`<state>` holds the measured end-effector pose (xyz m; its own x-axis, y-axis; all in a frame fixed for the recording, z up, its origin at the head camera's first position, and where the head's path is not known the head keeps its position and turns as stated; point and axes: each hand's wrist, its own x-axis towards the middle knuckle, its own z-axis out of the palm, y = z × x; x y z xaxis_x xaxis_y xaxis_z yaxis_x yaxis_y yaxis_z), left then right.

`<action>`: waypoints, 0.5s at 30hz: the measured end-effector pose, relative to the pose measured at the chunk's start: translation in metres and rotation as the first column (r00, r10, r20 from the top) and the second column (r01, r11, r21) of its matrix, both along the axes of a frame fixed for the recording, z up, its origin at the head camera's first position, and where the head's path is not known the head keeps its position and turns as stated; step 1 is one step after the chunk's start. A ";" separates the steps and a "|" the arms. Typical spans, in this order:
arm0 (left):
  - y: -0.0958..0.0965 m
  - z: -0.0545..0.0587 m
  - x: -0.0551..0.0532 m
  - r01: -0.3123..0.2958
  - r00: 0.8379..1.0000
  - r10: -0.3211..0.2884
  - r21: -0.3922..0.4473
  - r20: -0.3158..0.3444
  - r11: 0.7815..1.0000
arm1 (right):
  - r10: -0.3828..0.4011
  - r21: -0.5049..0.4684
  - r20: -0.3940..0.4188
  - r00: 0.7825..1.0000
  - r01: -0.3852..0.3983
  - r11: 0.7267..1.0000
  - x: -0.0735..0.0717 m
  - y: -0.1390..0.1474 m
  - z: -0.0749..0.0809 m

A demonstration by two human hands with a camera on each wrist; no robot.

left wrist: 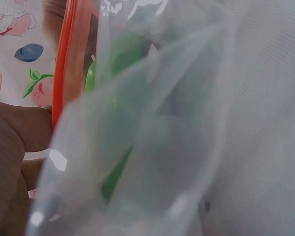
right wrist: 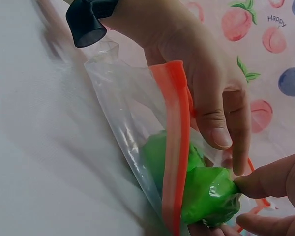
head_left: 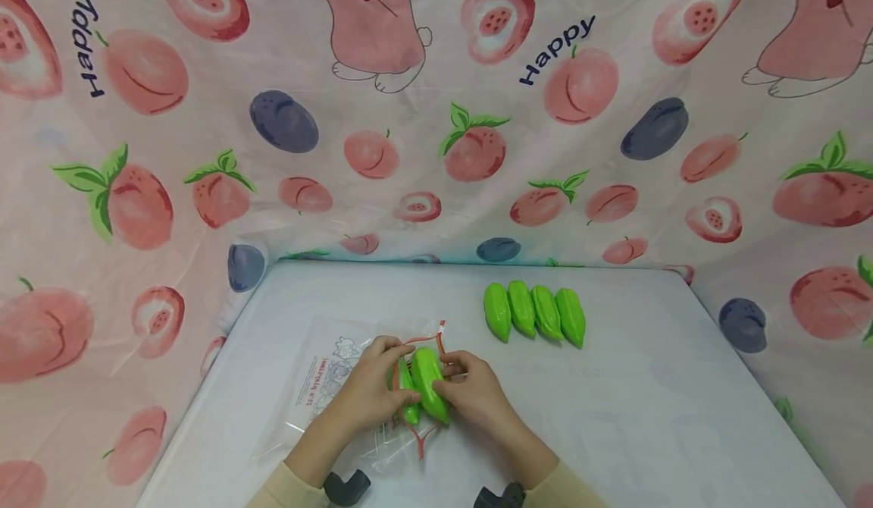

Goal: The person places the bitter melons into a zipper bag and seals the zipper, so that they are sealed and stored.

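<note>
My left hand point(head_left: 371, 390) holds the mouth of a clear zip bag point(head_left: 300, 409) with a red-orange zip edge point(right wrist: 173, 147). In the left wrist view its fingers point(left wrist: 27, 128) are at that edge. My right hand point(head_left: 477, 390) pinches a shiny, ridged green star fruit point(head_left: 430, 387) between thumb and fingers, right at the bag's opening. Beside it, a second star fruit point(head_left: 408, 398) shows partly within the mouth, under my left thumb. Seen through the plastic in the right wrist view is green fruit point(right wrist: 155, 155); the bag blurs its outline.
Several more green star fruits point(head_left: 534, 312) lie side by side in a row on the white table point(head_left: 614, 417), toward the back right. A fruit-printed cloth point(head_left: 409, 167) hangs behind the table. Black camera mounts point(head_left: 348, 487) sit at both wrists.
</note>
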<state>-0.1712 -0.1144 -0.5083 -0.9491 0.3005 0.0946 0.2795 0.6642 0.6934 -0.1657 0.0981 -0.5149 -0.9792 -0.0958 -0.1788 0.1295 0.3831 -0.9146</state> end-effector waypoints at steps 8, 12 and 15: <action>0.000 0.001 0.000 -0.003 1.000 0.003 -0.008 -0.014 1.000 | -0.020 -0.026 0.017 1.000 0.020 0.999 0.001 -0.006 -0.001; 0.000 0.002 -0.001 -0.009 1.000 0.008 -0.024 -0.020 1.000 | -0.034 -0.016 0.011 0.999 0.034 0.999 -0.001 -0.010 -0.002; 0.000 0.001 -0.002 -0.009 1.000 0.009 -0.031 -0.023 0.999 | -0.039 -0.011 0.003 0.999 0.039 0.999 -0.002 -0.011 -0.004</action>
